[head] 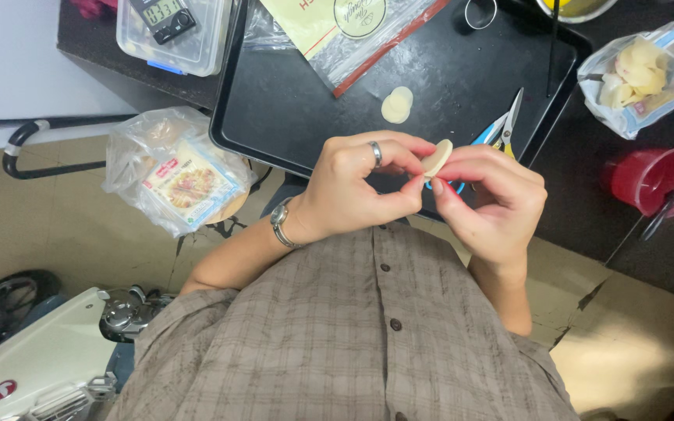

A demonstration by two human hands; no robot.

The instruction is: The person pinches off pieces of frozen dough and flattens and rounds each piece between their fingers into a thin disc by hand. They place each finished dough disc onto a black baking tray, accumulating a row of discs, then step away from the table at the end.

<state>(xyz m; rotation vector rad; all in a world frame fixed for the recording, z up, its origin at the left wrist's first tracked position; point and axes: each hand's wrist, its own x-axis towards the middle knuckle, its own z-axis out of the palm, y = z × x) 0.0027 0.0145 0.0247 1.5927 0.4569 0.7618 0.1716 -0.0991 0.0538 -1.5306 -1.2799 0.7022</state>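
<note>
A black tray (290, 117) holds scissors (506, 125) (blue-handled) and dough rounds (397, 104); a red cup (649, 179) stands nearby.

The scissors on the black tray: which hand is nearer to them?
Right. The right hand sits directly in front of the scissors, covering their handle end while pinching the dough round. The left hand pinches the same round from the other side, farther from the scissors.

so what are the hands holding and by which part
A small round pale dough disc, pinched at its edges between the fingertips of the left hand and right hand, above the black tray.
</note>
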